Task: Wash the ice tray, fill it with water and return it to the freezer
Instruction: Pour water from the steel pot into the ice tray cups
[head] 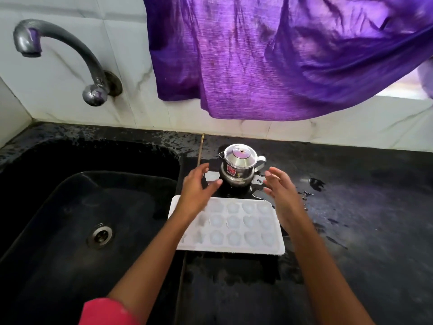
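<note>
The tray (236,227) lies flat on the wet surface (363,219) at the right edge of the sink (58,219). The left hand (196,186) and right hand (280,184) are above its far edge, fingers (274,171) spread, holding nothing. It looks like light, thin plastic, probably slick and bendy, best gripped by both short rims and kept level.

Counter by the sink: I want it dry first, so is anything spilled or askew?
Yes: water is puddled and streaked on the black counter right of the ice tray, whose left end juts over the sink edge.
</note>
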